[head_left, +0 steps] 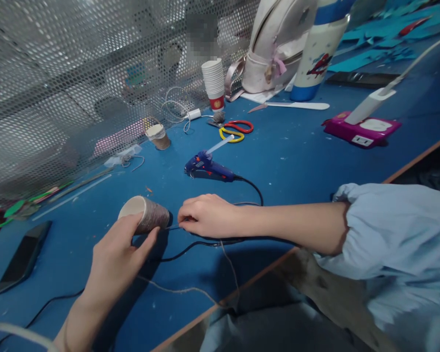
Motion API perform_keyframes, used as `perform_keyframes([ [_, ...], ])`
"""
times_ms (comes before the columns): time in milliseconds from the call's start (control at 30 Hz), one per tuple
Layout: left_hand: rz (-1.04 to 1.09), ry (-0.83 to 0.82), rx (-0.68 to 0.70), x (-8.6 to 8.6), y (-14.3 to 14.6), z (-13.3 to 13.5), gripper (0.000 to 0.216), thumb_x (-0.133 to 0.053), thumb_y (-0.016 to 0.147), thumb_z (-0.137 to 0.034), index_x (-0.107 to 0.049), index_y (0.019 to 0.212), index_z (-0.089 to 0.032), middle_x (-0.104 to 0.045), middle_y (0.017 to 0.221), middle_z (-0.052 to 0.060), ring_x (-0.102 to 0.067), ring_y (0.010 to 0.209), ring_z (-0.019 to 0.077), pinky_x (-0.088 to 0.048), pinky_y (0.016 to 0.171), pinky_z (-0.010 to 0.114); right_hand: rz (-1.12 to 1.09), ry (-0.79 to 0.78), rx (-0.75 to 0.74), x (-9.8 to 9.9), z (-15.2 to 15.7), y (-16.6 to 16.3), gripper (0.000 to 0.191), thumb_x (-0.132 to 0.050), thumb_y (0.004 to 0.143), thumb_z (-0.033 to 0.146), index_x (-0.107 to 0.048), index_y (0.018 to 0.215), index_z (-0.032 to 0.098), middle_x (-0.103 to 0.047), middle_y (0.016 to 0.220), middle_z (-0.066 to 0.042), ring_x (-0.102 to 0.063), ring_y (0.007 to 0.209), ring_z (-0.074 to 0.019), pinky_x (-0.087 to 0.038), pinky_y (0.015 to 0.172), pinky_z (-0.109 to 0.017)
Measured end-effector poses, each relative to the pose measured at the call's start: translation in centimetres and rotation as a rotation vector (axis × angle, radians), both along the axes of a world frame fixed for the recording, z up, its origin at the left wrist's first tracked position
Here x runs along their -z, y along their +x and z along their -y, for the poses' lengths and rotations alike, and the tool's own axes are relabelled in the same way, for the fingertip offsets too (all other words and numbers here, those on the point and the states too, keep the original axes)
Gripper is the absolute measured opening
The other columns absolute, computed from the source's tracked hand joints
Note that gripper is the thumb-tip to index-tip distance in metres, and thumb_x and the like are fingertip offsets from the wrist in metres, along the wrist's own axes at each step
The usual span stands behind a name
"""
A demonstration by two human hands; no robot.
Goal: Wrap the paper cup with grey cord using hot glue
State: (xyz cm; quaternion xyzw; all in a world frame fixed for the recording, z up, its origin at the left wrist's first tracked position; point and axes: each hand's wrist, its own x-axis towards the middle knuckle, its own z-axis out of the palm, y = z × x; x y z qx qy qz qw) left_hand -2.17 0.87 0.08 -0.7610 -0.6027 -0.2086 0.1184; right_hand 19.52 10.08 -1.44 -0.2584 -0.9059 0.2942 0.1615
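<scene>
My left hand [119, 254] is closed around a paper cup [154, 214] lying tilted on its side, with its open mouth toward the left. Greyish string appears to be wound around the cup's outer wall. Just right of the cup, my right hand [209, 216] is pinched on a thin string [173, 228] that runs toward the cup's base; the fingertips are partly hidden. A loose length of string [185, 291] trails across the table's front edge. Beyond my right hand rests a blue glue gun [212, 171] with a glue stick in its back.
Behind are scissors [236, 129], stacked paper cups [213, 83], a small wrapped cup [158, 137], a bottle [315, 58] and a backpack [267, 54]. A pink power socket [361, 131] sits right, a phone [24, 256] left. Black cable [190, 248] crosses the table. Perforated metal [77, 73] borders the far side.
</scene>
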Motion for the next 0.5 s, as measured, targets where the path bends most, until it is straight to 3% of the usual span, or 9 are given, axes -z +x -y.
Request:
perform_keyframes([
  [133, 0.068, -0.046, -0.049, -0.2, 0.0, -0.1, 0.023, -0.060, 0.088, -0.041, -0.067, 0.098, -0.021, -0.071, 0.083, 0.002, -0.065, 0.068, 0.0189, -0.046, 0.064, 0.028, -0.034, -0.029, 0.011, -0.1, 0.1, 0.0, 0.017, -0.058, 0.092, 0.018, -0.075, 0.094, 0.018, -0.073, 0.100, -0.004, -0.061, 0.084, -0.0164, -0.033, 0.066, -0.026],
  [367, 0.413, -0.157, -0.354, -1.3, 0.7, -0.6, 0.030, -0.068, 0.070, -0.052, -0.066, 0.081, -0.024, -0.065, 0.066, -0.003, -0.059, 0.062, 0.0190, -0.044, 0.060, 0.028, -0.164, -0.189, -0.001, -0.6, 0.0, 0.2, 0.014, -0.061, 0.089, 0.018, -0.074, 0.086, 0.016, -0.069, 0.079, -0.001, -0.056, 0.072, -0.0119, -0.037, 0.067, -0.024],
  [500, 0.534, -0.216, -0.422, -1.4, 0.7, -0.8, 0.033, -0.070, 0.066, -0.053, -0.064, 0.081, -0.025, -0.062, 0.062, -0.005, -0.059, 0.060, 0.0192, -0.042, 0.059, 0.029, -0.171, -0.220, -0.009, -1.2, 0.2, 0.6, 0.012, -0.062, 0.088, 0.017, -0.074, 0.084, 0.014, -0.070, 0.078, 0.000, -0.058, 0.070, -0.0110, -0.038, 0.066, -0.023],
])
